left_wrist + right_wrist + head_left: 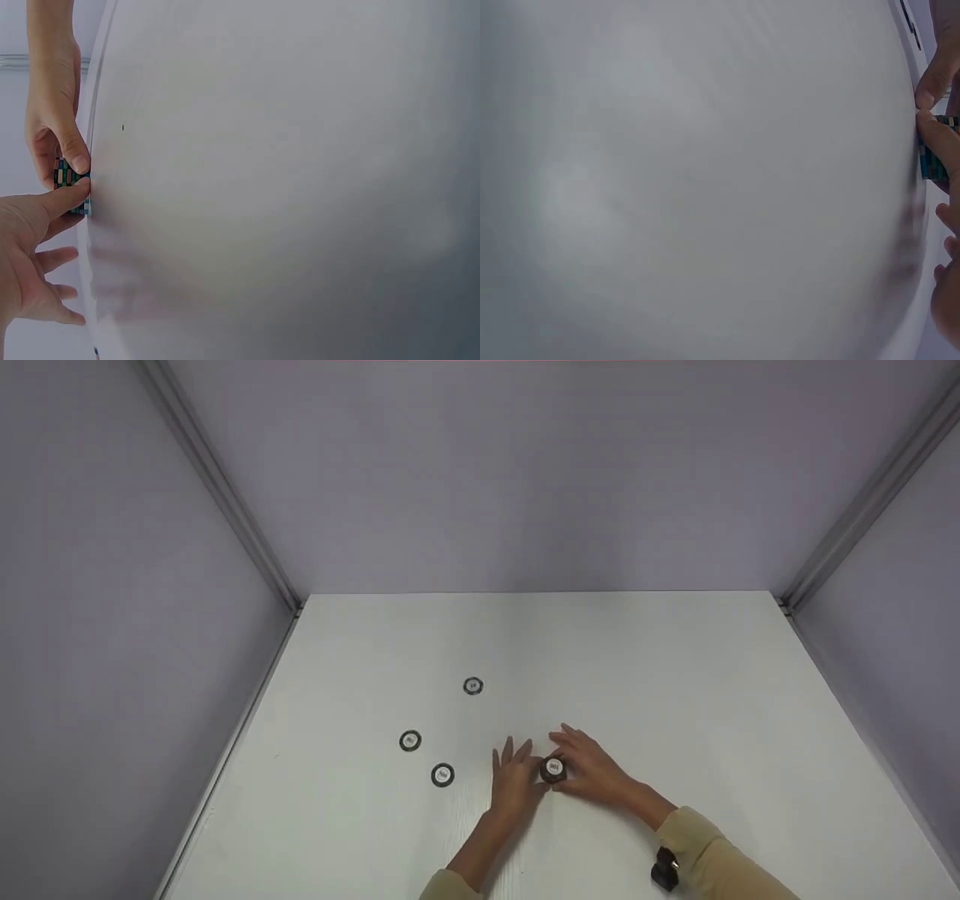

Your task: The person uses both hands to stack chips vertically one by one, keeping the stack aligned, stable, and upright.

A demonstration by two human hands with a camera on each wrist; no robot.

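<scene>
Hands are squeezing a little stack of chips (553, 769) on the white table (675, 697): left hand (514, 780) and right hand (592, 769) pinching its sides. Three loose chips (442, 775) are waiting nearby; adding one probably needs a free hand.

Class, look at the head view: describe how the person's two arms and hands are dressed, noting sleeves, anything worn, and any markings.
Both hands, the left hand and the right hand, are bare, with no gloves or rings visible. Each forearm is bare down to a pushed-back beige sleeve. A small black device is strapped against the right sleeve. No markings can be made out.
</scene>
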